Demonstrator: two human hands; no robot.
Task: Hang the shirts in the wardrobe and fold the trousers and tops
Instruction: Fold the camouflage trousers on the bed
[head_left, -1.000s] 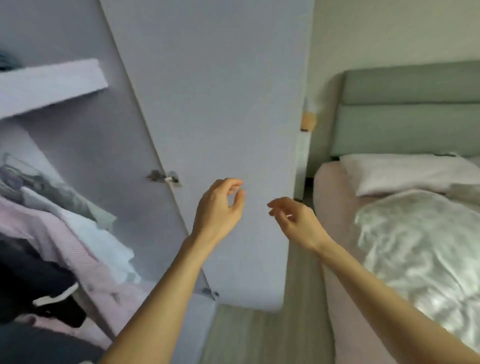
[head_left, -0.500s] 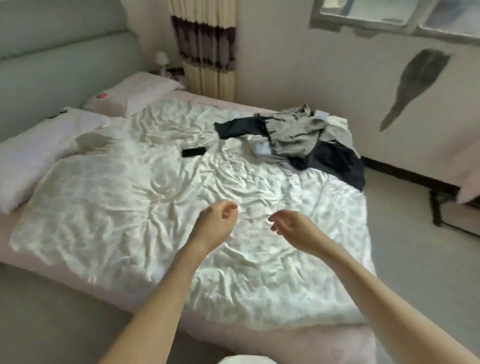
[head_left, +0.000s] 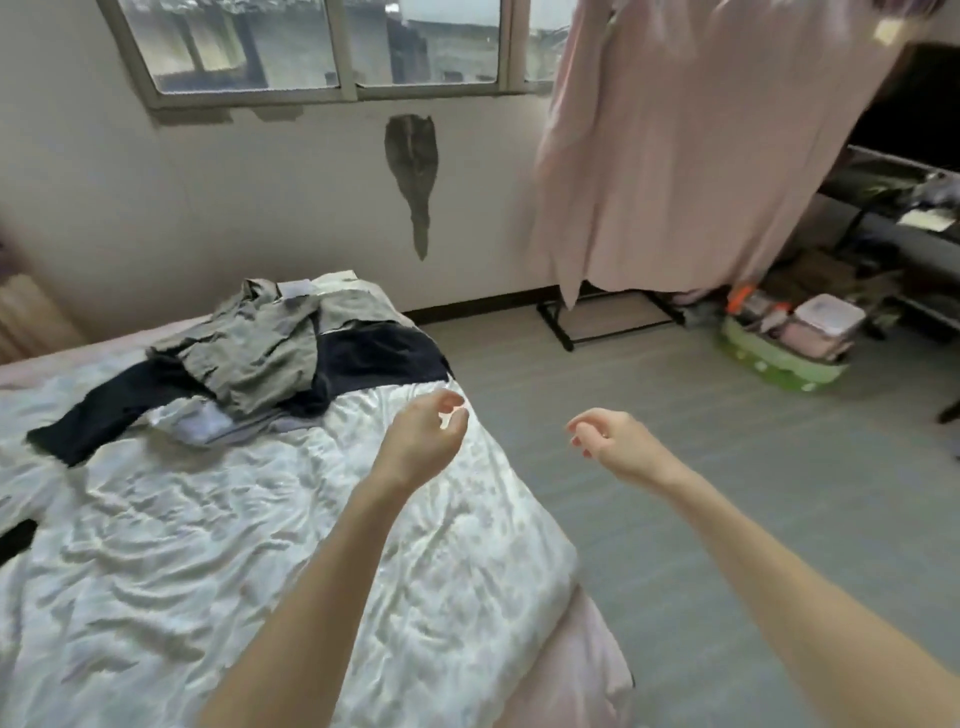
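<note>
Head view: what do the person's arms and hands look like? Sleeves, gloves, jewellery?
Both forearms are bare up to the frame's lower edge: no sleeves show. The left hand and right hand wear no gloves, and no watch, bracelet or ring is visible. The right hand's fingernails look pink or red, perhaps polish; the blur leaves that uncertain.

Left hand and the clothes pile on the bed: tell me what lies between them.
Head view: only rumpled white quilt lies between the left hand and the clothes pile. Nothing else sits on that stretch.
</note>
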